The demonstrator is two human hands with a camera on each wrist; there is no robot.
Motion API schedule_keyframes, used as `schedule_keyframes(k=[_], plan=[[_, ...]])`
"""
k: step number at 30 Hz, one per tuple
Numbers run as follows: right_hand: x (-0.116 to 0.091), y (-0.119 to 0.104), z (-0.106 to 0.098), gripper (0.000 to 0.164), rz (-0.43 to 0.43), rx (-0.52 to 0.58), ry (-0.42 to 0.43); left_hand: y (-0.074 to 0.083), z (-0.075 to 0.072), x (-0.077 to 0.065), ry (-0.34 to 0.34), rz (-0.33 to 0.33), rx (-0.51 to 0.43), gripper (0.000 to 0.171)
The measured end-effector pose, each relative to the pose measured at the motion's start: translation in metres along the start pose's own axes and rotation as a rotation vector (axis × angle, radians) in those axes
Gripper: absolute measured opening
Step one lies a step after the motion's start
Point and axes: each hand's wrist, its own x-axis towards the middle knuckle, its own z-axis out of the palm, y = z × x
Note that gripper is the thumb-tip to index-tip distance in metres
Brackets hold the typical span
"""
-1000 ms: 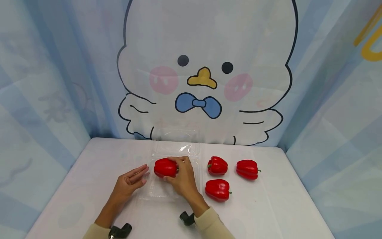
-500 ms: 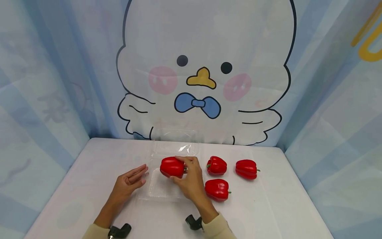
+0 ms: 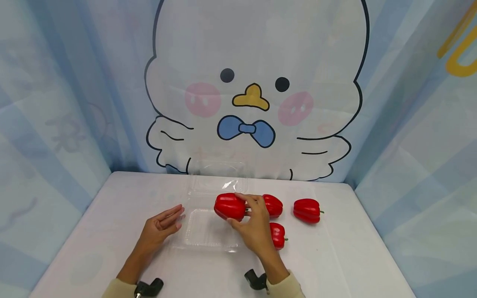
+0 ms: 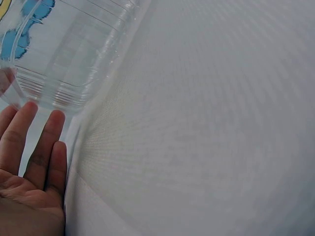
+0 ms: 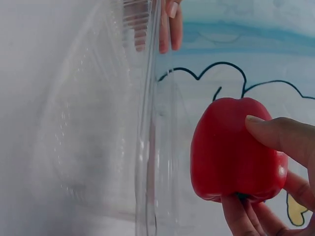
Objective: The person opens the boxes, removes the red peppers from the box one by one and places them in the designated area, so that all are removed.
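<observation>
A red bell pepper (image 3: 229, 206) is gripped at its stem end by my right hand (image 3: 255, 225), held above the right part of a clear plastic clamshell box (image 3: 208, 231). In the right wrist view the thumb presses one side of the pepper (image 5: 231, 147) and fingers curl under the stem end. The box lies with its lid (image 3: 218, 186) raised at the back. My left hand (image 3: 160, 227) is at the box's left side, fingers extended and holding nothing. The left wrist view shows its fingertips at the wall of the box (image 4: 64, 73); whether they touch cannot be told.
Right of the box are three more red bell peppers: a back one (image 3: 273, 205), a front one (image 3: 278, 236) partly hidden by my right hand, and a far right one (image 3: 307, 211). A curtain with a cartoon bird (image 3: 253, 157) stands behind the white table (image 3: 335, 256).
My right hand has carried the pepper rightward from over the box's left part, and it now covers parts of two peppers on the table. The left hand has stayed in place.
</observation>
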Motion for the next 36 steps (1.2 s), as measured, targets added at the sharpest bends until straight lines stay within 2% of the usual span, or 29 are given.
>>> schedule_keyframes(k=[16,29,36], plan=[[-0.002,0.017,-0.042,0.076,0.035,-0.041,0.086,0.0,-0.001,0.001,-0.009,0.019,0.005,0.062],[-0.011,0.038,-0.078,0.08,0.132,-0.1,0.153,0.001,-0.002,0.001,-0.025,0.04,0.008,0.062],[-0.017,0.046,-0.095,0.079,0.123,-0.132,0.187,-0.002,-0.003,0.002,-0.024,0.03,-0.007,0.062]])
